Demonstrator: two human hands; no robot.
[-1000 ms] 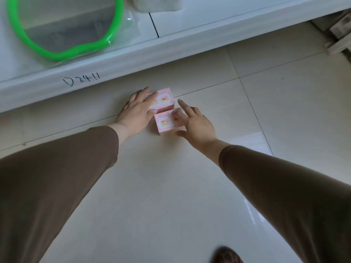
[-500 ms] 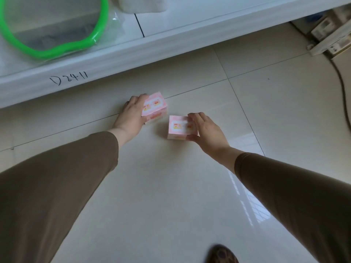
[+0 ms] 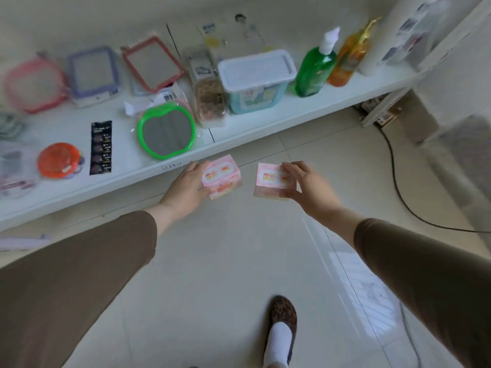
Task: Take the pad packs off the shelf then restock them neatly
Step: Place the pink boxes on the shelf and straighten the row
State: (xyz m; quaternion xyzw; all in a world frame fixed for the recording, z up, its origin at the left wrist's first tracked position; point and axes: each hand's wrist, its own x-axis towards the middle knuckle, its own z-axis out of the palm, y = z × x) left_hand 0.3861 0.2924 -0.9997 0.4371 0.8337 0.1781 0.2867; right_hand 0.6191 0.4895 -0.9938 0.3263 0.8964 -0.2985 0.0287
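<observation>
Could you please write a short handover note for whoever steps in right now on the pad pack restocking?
Left hand: closed on one pink pad pack, held in the air just in front of the white shelf edge.
Right hand: closed on the second pink pad pack, also in the air, apart from the first.
Done: both packs are off the shelf and in hand.
Left: set both back on the shelf neatly, side by side. A bare patch shows in front of the blue tub, right of the green mirror.
</observation>
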